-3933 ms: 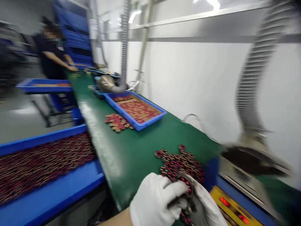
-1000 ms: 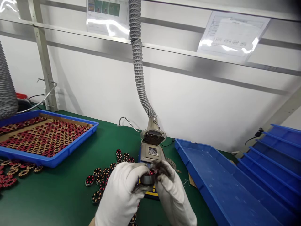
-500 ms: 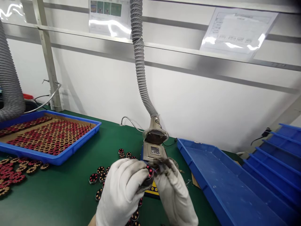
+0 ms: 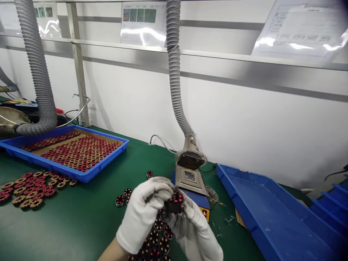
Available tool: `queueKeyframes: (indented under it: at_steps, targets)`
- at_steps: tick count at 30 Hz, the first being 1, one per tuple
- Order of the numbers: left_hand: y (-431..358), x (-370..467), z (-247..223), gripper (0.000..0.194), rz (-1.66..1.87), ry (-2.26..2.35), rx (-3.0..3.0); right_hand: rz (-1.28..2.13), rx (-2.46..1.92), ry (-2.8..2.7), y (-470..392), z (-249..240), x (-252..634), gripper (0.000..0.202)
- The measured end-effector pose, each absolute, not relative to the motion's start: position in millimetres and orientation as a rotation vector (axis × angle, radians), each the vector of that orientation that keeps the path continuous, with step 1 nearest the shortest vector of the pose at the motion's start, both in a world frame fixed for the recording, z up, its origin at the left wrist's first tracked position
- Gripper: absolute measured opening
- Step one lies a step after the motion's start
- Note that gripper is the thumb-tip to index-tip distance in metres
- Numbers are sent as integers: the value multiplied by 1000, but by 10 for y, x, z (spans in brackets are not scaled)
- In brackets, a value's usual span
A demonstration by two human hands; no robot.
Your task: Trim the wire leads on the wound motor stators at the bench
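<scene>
Both hands wear white gloves with dark, stained fingertips. They meet around a small round black part with red segments (image 4: 178,198), just in front of the heating device. My left hand (image 4: 148,208) pinches it from the left, and my right hand (image 4: 191,224) grips it from the right and below. Similar round black parts (image 4: 154,237) lie in a heap beneath and left of the hands, some with red segments and some with tan. The metal plate (image 4: 190,176) with a speckled square stands behind the hands on a blue base (image 4: 195,198).
A blue tray of red and tan rings (image 4: 125,143) is at the left, with loose rings (image 4: 28,190) before it. A large blue tray (image 4: 277,210) and stacked trays (image 4: 331,206) stand right. A grey hose (image 4: 175,72) hangs over the plate, ending in a hood (image 4: 191,156).
The view has shifted left, so the scene sits farther right. My right hand has closed in on the part, which both hands now hold, turned with its red face more visible.
</scene>
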State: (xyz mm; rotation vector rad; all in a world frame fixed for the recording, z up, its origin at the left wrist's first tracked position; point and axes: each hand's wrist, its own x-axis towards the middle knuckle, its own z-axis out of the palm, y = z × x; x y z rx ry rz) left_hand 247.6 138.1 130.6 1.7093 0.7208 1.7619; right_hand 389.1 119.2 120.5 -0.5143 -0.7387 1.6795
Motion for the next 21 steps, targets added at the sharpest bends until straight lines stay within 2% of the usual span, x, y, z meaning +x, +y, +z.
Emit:
queueKeyframes:
  at_steps: [3,6,7,11,15,21]
  targets:
    - [1325,2444,1338,20,1681,813,1654,1844,-385,-652,1196,1178,3905,23]
    - [1292,2451,1349,43,1516,854,1932,1842,-354,-622,1214,1164,3916,23]
    - [1293,2462,1344,45,1509,841,1981,1833,-360,-627,1219,1160,3916,22]
    - [1330,2499,1308,25,1628,663,1858,1789,-440,-696,1200,1159,3895,20]
    - [1341,2488,1322,21,1771,672,1427,1673,-542,-786,1152,1174,3864,29]
    - [1318,2492,1367,20,1406,690,1420,1605,-573,-804,1327,1038,3874,29]
